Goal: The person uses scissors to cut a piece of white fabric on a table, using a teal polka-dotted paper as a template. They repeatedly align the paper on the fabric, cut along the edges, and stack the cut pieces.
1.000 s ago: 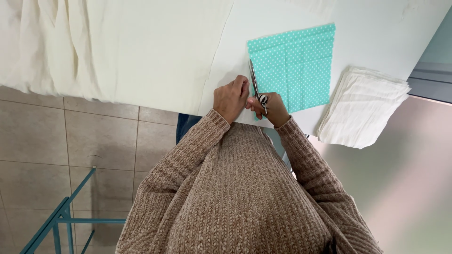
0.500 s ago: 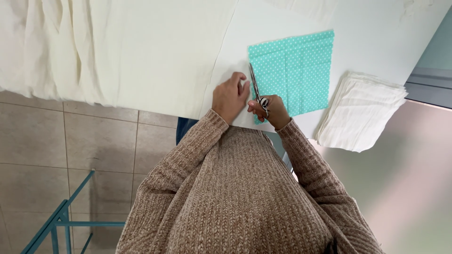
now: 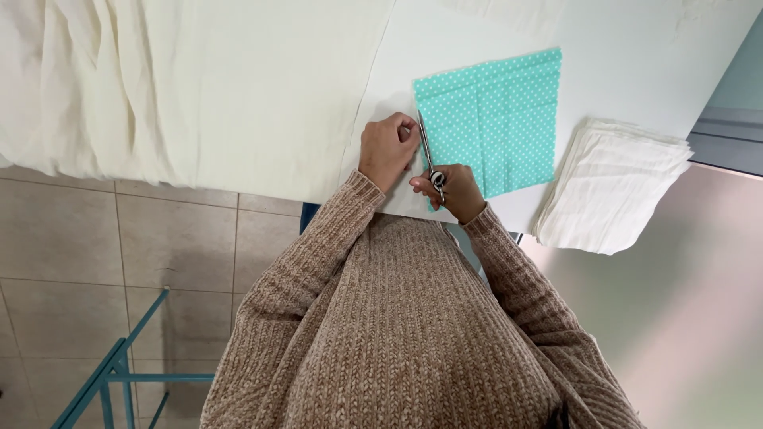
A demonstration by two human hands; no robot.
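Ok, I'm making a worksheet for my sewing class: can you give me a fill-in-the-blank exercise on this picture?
1. The right hand holds a pair of ____.
2. The dotted cloth by the scissors is ____ in colour.
3. The left hand presses flat on the white ____.
4. The stack of folded white cloths lies to the ____ of the dotted cloth.

Missing words: scissors; turquoise; paper; right
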